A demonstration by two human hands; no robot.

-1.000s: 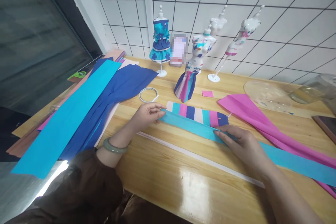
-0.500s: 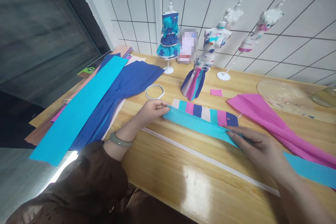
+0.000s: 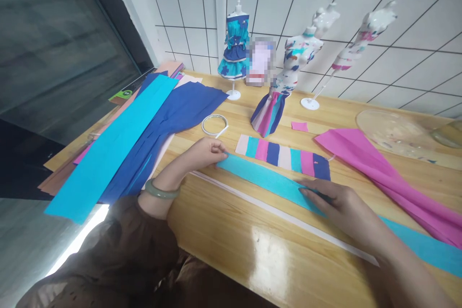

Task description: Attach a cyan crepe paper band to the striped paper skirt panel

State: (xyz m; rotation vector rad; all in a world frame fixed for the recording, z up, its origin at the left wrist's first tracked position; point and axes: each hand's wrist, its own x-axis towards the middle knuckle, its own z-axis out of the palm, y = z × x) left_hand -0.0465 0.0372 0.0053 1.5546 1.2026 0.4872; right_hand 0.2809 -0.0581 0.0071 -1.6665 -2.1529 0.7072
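A long turquoise crepe paper strip (image 3: 263,176) stretches between my hands and runs on under my right forearm to the right edge. My left hand (image 3: 207,152) pinches its left end. Farther right, my right hand (image 3: 335,197) grips the strip by its upper edge between thumb and fingers; some fingers are hidden behind. Just beyond the strip lies a panel of pink, turquoise, white and blue stripes (image 3: 283,156). On the near side, a narrow white strip (image 3: 274,211) lies diagonally along the wooden table (image 3: 216,231).
A roll of tape (image 3: 215,125) lies near the left hand. Blue paper (image 3: 191,106) and a turquoise sheet (image 3: 119,144) cover the left side. Pink paper (image 3: 375,173) lies right. Behind stand a dressed mannequin (image 3: 234,48), a paint-spattered one (image 3: 301,53) and others.
Both hands have moved slightly left and toward me with the turquoise strip. It now sits clear of the striped panel, more of which shows.
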